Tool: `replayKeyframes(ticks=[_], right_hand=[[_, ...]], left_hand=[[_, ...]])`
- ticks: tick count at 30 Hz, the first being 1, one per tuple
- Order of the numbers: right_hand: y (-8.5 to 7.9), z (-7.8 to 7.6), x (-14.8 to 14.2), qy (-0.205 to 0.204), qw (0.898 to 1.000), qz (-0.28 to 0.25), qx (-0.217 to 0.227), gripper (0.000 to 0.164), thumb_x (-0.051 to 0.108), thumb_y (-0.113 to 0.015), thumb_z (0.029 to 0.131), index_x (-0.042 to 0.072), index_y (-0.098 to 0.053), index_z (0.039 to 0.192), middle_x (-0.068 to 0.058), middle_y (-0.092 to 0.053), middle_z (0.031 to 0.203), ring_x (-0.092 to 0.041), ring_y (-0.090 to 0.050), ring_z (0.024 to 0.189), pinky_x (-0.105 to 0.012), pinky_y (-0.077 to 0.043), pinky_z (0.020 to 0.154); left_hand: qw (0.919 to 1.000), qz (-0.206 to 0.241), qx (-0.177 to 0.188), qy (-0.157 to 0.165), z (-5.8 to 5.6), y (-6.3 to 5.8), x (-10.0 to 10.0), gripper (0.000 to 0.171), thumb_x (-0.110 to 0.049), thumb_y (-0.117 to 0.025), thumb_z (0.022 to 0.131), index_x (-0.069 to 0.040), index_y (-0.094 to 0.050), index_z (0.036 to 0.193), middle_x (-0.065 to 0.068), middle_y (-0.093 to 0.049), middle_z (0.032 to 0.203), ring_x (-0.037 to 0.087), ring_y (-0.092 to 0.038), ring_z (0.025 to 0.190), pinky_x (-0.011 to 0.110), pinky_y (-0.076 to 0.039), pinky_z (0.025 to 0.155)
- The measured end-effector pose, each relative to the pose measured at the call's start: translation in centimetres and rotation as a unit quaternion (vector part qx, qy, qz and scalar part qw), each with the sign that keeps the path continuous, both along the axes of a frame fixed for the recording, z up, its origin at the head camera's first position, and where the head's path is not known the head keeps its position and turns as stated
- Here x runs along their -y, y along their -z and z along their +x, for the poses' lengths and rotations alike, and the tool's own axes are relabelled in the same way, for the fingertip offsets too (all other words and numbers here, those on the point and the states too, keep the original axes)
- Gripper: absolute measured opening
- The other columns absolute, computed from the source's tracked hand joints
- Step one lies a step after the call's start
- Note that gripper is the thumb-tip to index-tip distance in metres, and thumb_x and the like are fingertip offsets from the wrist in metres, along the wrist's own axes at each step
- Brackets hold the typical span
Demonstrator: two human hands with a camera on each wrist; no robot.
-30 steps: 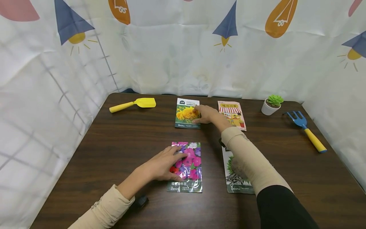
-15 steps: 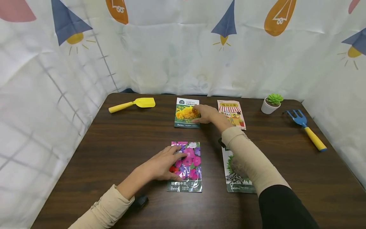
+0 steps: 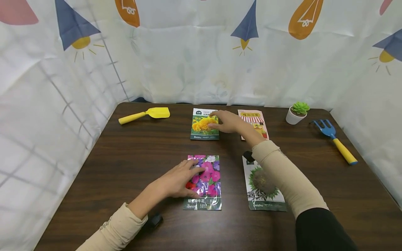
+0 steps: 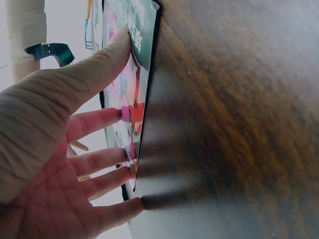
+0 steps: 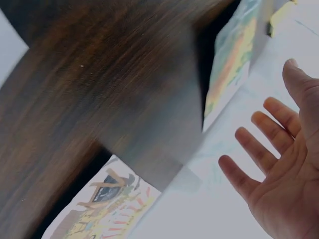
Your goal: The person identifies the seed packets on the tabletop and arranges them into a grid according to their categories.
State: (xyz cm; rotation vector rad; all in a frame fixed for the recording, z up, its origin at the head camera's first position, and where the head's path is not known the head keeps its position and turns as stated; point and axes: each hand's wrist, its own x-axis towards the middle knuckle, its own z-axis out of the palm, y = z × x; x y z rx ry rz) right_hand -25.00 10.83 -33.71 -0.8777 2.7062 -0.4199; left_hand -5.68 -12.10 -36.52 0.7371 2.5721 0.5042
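My left hand (image 3: 177, 179) rests its spread fingers and thumb on the seed packet with pink and purple flowers (image 3: 211, 174), which lies flat at the front middle. In the left wrist view the fingertips touch the face of this flower packet (image 4: 135, 112). My right hand (image 3: 230, 122) is over the right edge of the yellow-flower seed packet (image 3: 201, 124) at the back. The right wrist view shows this right hand (image 5: 289, 154) with straight, parted fingers, nothing held, apart from the yellow-flower packet (image 5: 234, 59).
A pink seed packet with a striped awning (image 3: 252, 116) lies partly behind the right forearm. A spiky green plant packet (image 3: 257, 181) lies under that sleeve. Around them are a yellow trowel (image 3: 157, 112), a potted succulent (image 3: 296, 115) and a blue hand fork (image 3: 334, 137).
My right hand has come up off the yellow-flower packet and shifted slightly, its forearm moving to the right and uncovering more of the spiky plant packet. The left hand stays still.
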Motion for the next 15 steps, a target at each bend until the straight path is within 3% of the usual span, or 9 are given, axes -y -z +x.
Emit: replayKeyframes(ticks=[6,15], right_hand=[[-0.9,2.3,-2.1,-0.012,0.999,-0.048,-0.014,0.062,0.04,-0.059,0.105,0.004,-0.043,0.154,-0.019,-0.044,0.157,-0.038,-0.04,0.145,-0.056,-0.032,0.119],[-2.1,8.2,-6.2,-0.039,0.994,-0.096,-0.047,0.065,0.041,-0.061,0.103,0.01,-0.041,0.157,-0.012,-0.044,0.159,-0.032,-0.041,0.146,-0.054,-0.035,0.118]], left_hand=[[1.0,-0.001,-0.004,0.0,-0.2,0.3,0.0,0.088,-0.049,-0.085,0.08,-0.022,-0.046,0.155,0.013,-0.033,0.163,0.038,-0.025,0.152,0.059,-0.029,0.12],[1.0,-0.007,0.003,-0.002,-0.2,0.3,-0.1,0.088,-0.052,-0.084,0.08,-0.022,-0.047,0.154,0.014,-0.032,0.163,0.04,-0.024,0.153,0.061,-0.027,0.12]])
